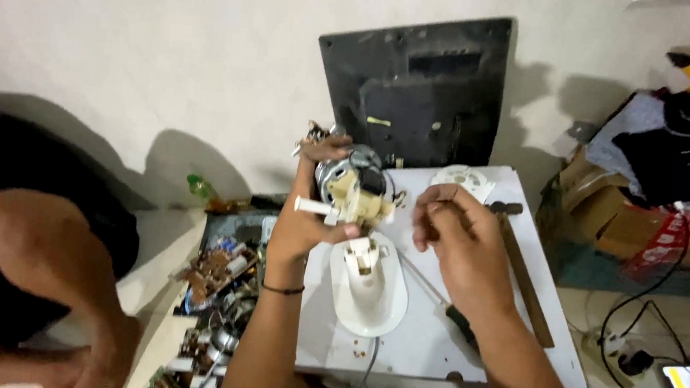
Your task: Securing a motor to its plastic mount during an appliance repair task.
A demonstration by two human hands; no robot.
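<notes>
My left hand (302, 224) grips a small electric fan motor (351, 188) with a cream plastic housing and a white shaft sticking out to the left, held above a white work surface (522, 259). My right hand (452, 228) hovers just right of the motor, fingers curled and pinched together; whether something small sits between them is not visible. Under the motor lies a white oval fan base part (366, 292) with a cable running toward me.
A hammer (521, 268) and a screwdriver (455, 316) lie on the surface right of my hands. A round white part (463, 179) rests at the back. A black panel (421, 84) leans on the wall. Circuit boards (213, 270) fill a tray left. A person's knee (33, 242) is left; boxes, phone right.
</notes>
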